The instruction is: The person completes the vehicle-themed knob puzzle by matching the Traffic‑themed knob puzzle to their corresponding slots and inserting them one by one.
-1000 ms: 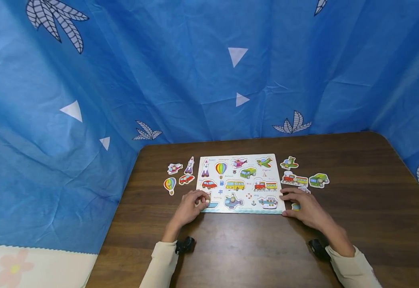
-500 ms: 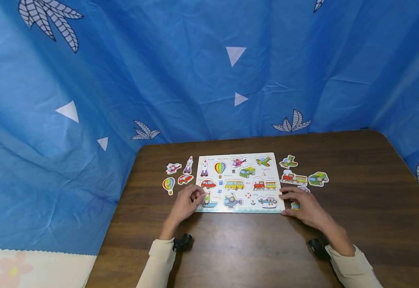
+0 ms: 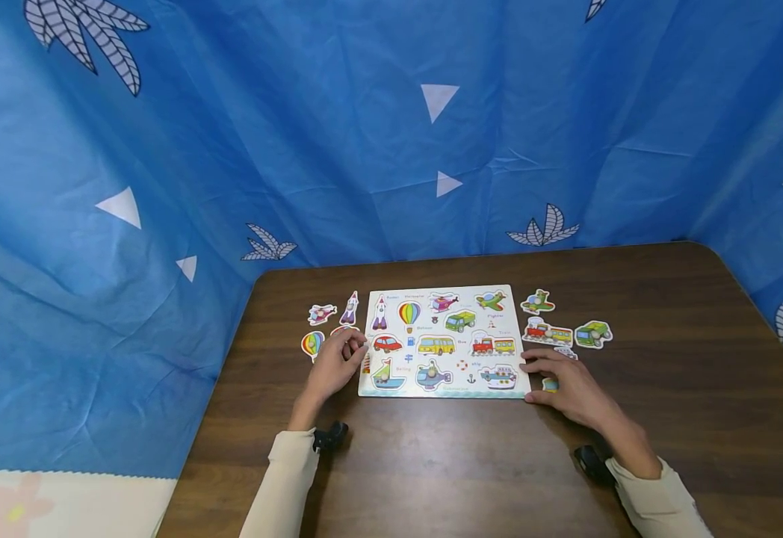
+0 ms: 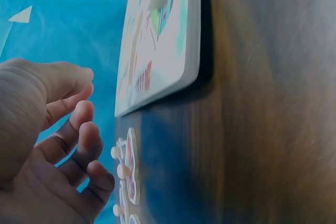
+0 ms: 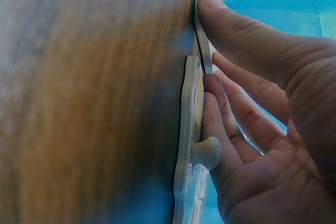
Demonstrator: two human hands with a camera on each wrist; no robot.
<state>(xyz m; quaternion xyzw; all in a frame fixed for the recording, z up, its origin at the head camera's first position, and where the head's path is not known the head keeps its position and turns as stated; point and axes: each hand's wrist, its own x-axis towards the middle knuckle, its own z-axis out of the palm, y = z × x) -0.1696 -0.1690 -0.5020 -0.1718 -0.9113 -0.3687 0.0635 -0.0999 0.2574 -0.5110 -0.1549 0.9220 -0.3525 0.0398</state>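
My left hand [image 3: 333, 365], fingers loosely bent and holding nothing, is above the left edge of the puzzle board [image 3: 468, 293]. It partly covers the red car piece and the balloon piece [image 3: 311, 344]; in the left wrist view, a knobbed piece [image 4: 131, 169] lies on the table below it. The knobbed sailboat piece [image 3: 388, 376] and submarine piece [image 3: 433, 375] sit in the board's bottom row. With thumb and fingertips, my right hand [image 3: 569, 382] touches the board's right edge. A partly hidden knobbed piece [image 5: 191, 129] lies under that palm.
Left of the board lie the helicopter piece [image 3: 322, 314] and rocket piece [image 3: 349, 308]. To its right are the plane [image 3: 537, 302], train [image 3: 548, 333] and green truck [image 3: 593, 335] pieces. A blue patterned cloth [image 3: 378, 134] hangs behind the brown table [image 3: 459, 463].
My left hand has drawn back left from the sailboat piece, uncovering it in the board, and now overlaps the loose car piece. The right hand has stayed at the board's edge.
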